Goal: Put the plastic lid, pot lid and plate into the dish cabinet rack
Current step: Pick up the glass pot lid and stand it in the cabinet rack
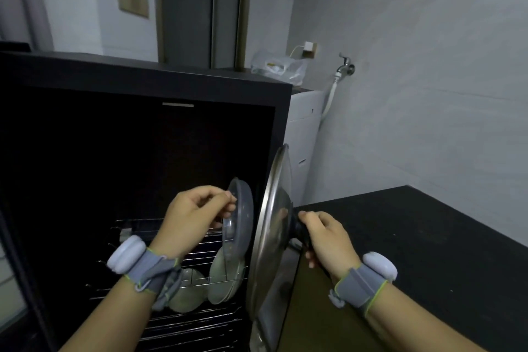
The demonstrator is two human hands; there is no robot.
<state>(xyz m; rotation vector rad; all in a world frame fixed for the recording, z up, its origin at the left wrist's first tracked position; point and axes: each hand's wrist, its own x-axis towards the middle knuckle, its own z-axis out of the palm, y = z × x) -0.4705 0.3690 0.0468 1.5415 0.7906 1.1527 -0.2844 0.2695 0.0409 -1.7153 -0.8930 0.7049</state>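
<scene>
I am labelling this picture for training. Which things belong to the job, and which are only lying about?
Job:
plastic lid, in left hand
pot lid, right hand on its knob
plates in rack
cabinet

Lying about:
plastic bag
tap
hose

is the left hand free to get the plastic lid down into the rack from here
Probably yes: the left hand holds the plastic lid upright just above the rack, with the cabinet open. The plates below leave few slots.
</scene>
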